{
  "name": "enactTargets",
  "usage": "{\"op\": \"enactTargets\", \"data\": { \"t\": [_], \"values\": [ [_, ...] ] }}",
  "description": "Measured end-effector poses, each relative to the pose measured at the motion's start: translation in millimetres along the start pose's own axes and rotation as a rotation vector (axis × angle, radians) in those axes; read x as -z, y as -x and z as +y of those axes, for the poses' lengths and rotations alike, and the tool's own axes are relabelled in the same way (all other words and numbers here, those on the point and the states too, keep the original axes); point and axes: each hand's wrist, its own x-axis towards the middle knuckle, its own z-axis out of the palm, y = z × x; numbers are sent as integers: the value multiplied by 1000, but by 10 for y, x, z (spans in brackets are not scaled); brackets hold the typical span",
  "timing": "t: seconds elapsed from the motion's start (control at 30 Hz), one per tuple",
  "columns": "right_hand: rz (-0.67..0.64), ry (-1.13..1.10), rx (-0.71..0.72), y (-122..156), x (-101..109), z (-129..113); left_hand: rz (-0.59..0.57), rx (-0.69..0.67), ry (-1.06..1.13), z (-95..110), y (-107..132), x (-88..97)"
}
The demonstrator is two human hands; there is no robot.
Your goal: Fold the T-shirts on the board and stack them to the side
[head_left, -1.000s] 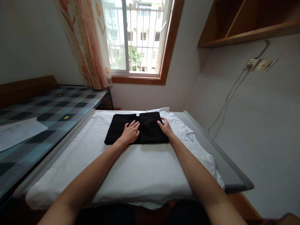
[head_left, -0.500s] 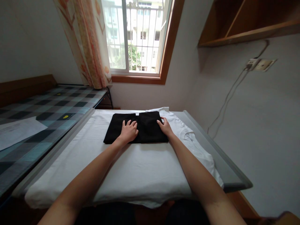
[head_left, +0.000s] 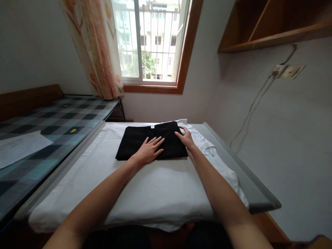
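Note:
A folded black garment (head_left: 132, 141) lies on a white cloth (head_left: 145, 186) that covers a grey table (head_left: 249, 188). My left hand (head_left: 149, 150) rests flat on the middle of the black garment, fingers spread and stretched toward the right. At the garment's right edge my right hand (head_left: 185, 137) has its fingers curled onto the fabric, thumb on top. A white garment (head_left: 207, 148) lies under and to the right of the black one.
A bed with a checked blue cover (head_left: 52, 121) stands to the left, with a white paper (head_left: 18, 147) on it. A window (head_left: 149, 41) with a patterned curtain (head_left: 97, 52) is ahead. A wooden shelf (head_left: 272, 27) and a wall socket with cable (head_left: 286, 71) are on the right.
My left hand has slid to the right across the black garment and its fingers have spread out flat. My right hand has shifted slightly to the right along the garment's edge.

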Motion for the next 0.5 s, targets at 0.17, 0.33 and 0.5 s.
{"op": "enactTargets", "data": {
  "t": [0.17, 0.33, 0.5],
  "values": [
    [90, 151, -55, -53, 117, -56, 134, -4, 60, -17, 2, 119],
    [88, 355, -50, -27, 161, -56, 152, -9, 58, -29, 28, 126],
    [49, 646, -194, 80, 72, -77, 128, -61, 31, 30, 55, 36]
  ]
}}
